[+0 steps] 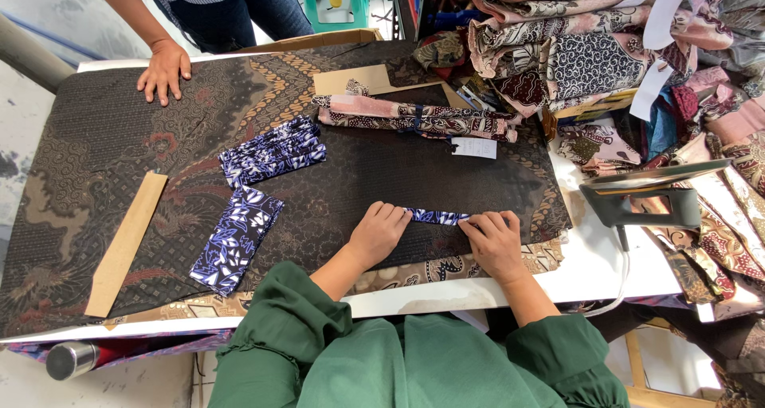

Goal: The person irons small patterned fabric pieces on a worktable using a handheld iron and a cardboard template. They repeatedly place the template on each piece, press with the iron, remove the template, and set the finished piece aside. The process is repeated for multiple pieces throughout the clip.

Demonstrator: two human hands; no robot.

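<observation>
Nearest the camera, at the bottom of the frame, two green sleeves (pixel 319 352) are reaching forward onto the surface (pixel 590 268), which is covered by a dark patterned cloth (pixel 119 153).

The left hand (pixel 377 233) is lying just left of centre, fingers together and curled down, pressing on the left end of a narrow blue-and-white strip (pixel 437 216). The right hand (pixel 496 242) is lying just right of centre, fingers together and flat, pressing on the right end of the same strip. Neither hand is clamped around it; both are holding it down against the cloth.

The strip's long axis is running left to right across the frame, parallel to the near edge of the surface. Only its middle is showing between the two hands. Both hands are touching it, so neither is nearer than the other.

Left of the left hand, well apart, a flat blue-and-white piece (pixel 235 239) is lying at a slant. Beyond it a stack of matching folded strips (pixel 272 151) is resting. A cardboard strip (pixel 126 245) is lying at the left of the frame.

Further up, a pink patterned roll (pixel 414 117) is lying across the cloth. An iron (pixel 649 197) is standing at the right. At upper left, another person's hand (pixel 163 69) is resting flat on the cloth.
</observation>
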